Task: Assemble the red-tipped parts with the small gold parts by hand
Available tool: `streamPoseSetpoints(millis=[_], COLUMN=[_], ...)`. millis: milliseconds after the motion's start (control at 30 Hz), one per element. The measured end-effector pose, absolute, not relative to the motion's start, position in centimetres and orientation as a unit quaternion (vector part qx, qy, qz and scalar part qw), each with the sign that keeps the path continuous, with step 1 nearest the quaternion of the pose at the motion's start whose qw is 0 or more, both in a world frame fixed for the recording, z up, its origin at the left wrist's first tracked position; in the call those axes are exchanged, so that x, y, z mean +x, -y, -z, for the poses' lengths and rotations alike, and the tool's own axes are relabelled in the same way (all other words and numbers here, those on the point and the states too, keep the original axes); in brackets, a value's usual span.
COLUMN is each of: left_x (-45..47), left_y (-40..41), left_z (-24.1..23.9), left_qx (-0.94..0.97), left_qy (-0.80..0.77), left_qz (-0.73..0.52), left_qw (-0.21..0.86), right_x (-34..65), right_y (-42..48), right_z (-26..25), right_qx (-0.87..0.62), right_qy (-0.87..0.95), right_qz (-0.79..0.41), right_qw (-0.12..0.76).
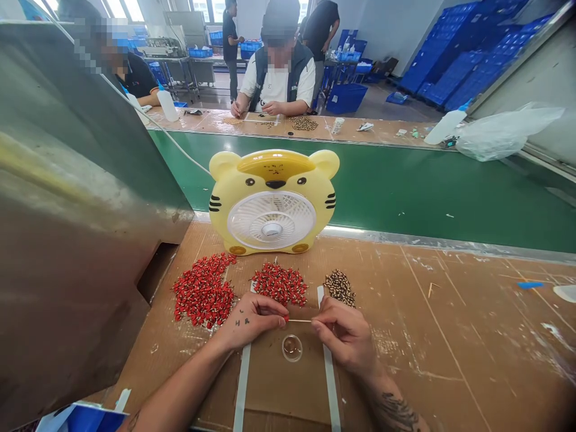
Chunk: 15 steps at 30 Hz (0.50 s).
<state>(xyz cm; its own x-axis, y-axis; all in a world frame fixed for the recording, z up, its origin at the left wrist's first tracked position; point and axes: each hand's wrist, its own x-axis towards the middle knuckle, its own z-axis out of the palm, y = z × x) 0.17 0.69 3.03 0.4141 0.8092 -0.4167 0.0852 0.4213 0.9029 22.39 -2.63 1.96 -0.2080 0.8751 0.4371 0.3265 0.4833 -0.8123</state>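
Left hand (252, 321) and right hand (344, 336) nearly meet, forearms converging, fingers (320, 329) pinched.

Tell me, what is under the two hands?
A small clear dish lies on brown cardboard, below the gap between the left hand, pinching a red piece, and the right hand, holding a thin stick. Whatever the palms cover is hidden.
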Motion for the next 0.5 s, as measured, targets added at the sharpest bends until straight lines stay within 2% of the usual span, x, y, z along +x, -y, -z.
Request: streamPoseSetpoints(millis=[300,500], left_x=[-0.1,0.0], left_y=[-0.7,-1.0], left_z=[-1.5,-2.0], left_qx=[0.482,0.455], left_qy=[-0.451,-0.450], left_qz=[-0.271,-0.284], left_qw=[0.701,0.714], right_x=[22.2,23.1], right_y=[2.6,2.3], right_z=[-2.1,-2.2], right_qx=[-0.418,-0.404], right_qy=[0.765,0.746], right_qz=[-0.229,-0.279], right_qw=[0.432,0.450])
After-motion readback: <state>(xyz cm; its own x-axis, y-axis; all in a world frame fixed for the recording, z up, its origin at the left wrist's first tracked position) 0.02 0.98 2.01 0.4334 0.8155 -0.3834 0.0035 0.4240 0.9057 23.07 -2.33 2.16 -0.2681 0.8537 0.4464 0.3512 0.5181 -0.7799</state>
